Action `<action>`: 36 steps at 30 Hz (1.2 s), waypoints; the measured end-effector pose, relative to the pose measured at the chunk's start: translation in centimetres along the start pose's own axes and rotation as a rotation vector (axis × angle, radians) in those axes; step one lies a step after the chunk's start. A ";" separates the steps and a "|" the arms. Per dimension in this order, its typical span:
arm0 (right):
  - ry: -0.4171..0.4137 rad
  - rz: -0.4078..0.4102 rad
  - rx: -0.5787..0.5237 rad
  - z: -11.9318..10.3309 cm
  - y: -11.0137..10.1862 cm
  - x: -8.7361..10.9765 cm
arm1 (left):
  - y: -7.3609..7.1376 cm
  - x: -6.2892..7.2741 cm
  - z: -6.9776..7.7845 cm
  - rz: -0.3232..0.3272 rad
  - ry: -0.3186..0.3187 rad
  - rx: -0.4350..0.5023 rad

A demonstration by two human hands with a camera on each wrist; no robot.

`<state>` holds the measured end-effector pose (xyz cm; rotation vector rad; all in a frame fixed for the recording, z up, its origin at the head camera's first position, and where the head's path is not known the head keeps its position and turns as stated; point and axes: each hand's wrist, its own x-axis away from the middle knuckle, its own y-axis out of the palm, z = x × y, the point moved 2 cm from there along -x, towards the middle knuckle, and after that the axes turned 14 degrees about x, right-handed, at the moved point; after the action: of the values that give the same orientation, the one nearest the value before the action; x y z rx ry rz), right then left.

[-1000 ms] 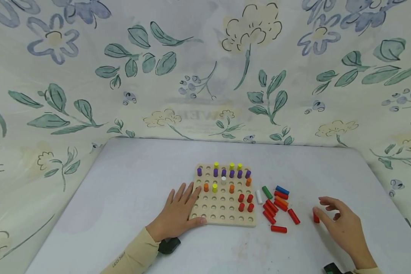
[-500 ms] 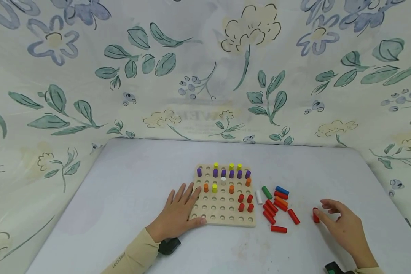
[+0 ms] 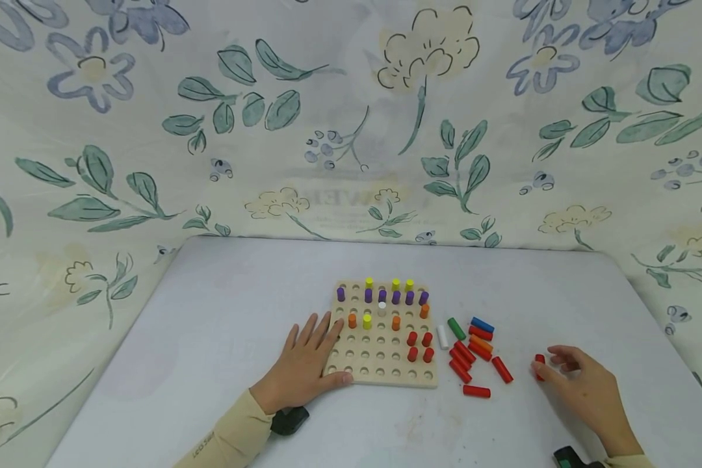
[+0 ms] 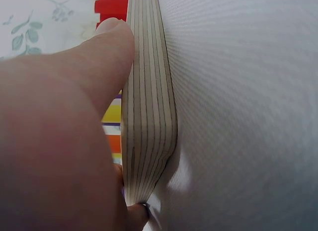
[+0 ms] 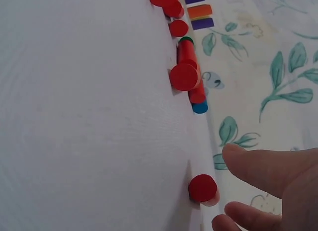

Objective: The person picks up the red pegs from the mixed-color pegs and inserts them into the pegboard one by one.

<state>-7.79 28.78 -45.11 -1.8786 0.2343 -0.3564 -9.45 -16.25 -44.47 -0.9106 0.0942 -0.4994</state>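
My left hand (image 3: 303,364) lies spread on the left side of a wooden pegboard (image 3: 380,372), the thumb at the near corner. The left wrist view shows the thumb over the board's layered edge (image 4: 149,92). Purple, yellow, orange, red and white pegs stand in some of its holes. My right hand (image 3: 587,390) is at the right, thumb and fingers parted beside a single red peg (image 3: 540,359). In the right wrist view this red peg (image 5: 202,188) lies with its round end showing, and a gap separates it from the thumb (image 5: 248,161).
Right of the board lies a loose group of pegs: several red ones (image 3: 459,371), a white peg (image 3: 442,337), a green peg (image 3: 455,328), a blue peg (image 3: 482,324) and orange. Everything rests on a white table (image 3: 240,279). Flowered cloth (image 3: 351,117) hangs behind it.
My right hand has shifted slightly toward me, its fingers lower beside the single red peg, more of which now shows above the thumb. The left hand and board stay put.
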 end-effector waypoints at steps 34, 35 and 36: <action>-0.086 0.076 0.024 -0.3 0.7 0.7 | 0.0 -0.1 0.0 -0.016 -0.016 -0.008; -0.086 0.077 0.024 -0.3 0.7 0.7 | 0.0 -0.1 0.0 -0.016 -0.016 -0.007; -0.082 0.078 0.023 -0.3 0.7 0.8 | 0.0 -0.1 0.0 -0.015 -0.016 -0.005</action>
<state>-7.17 28.06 -45.62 -1.8513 0.2461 -0.2280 -9.56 -16.19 -44.48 -0.9205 0.0743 -0.5066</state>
